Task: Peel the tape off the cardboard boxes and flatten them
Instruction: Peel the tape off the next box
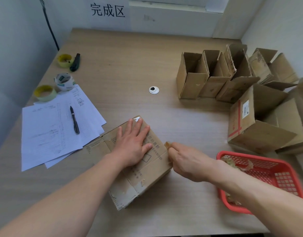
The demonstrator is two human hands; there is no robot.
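My left hand (132,144) is flat on top of the cardboard box (138,161) right in front of me, fingers spread and straight, pressing it onto the table (130,65). My right hand (186,161) is at the box's right edge, fingers curled, pinching a bit of clear tape (168,144) that sticks up just past the corner, so the box sits under one hand and right beside the other. Under my right forearm there's a red basket (270,170) with crumpled tape in it. To my left, some papers (50,130) with a black pen (74,119) on top. Further back on the left, three tape rolls (64,82) and a dark cutter (75,62). On the right, a cluster of opened boxes (220,74) stands with flaps up.
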